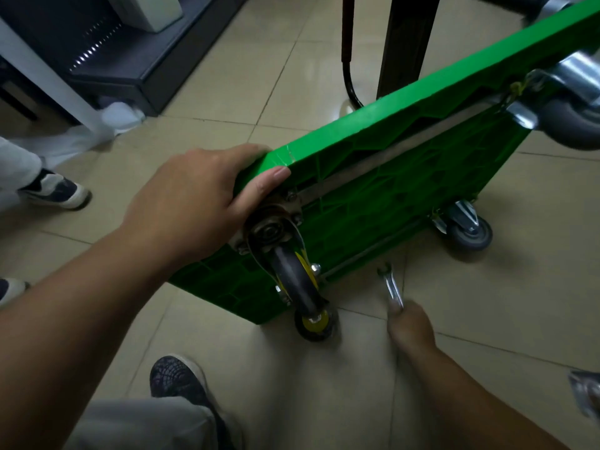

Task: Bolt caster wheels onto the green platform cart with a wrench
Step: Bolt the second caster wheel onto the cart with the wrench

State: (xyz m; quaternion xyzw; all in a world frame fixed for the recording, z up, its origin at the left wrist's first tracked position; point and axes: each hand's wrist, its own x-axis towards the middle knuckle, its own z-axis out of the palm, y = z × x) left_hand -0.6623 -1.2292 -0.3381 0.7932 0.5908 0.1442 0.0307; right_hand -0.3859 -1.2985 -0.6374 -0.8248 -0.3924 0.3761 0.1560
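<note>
The green platform cart stands tilted on its long edge on the tiled floor, ribbed underside facing me. My left hand grips its near top corner, thumb along the edge. Just below that corner a black caster with a yellow hub is mounted by a metal plate. A grey caster sits at the lower far corner and a larger grey caster at the upper right. My right hand, blurred, holds a silver open-end wrench low over the floor, right of the black caster.
A black table leg and a black curved tube stand behind the cart. A dark cabinet fills the upper left. Another person's shoe is at the left; my own shoe is below. A loose metal caster plate lies at the right edge.
</note>
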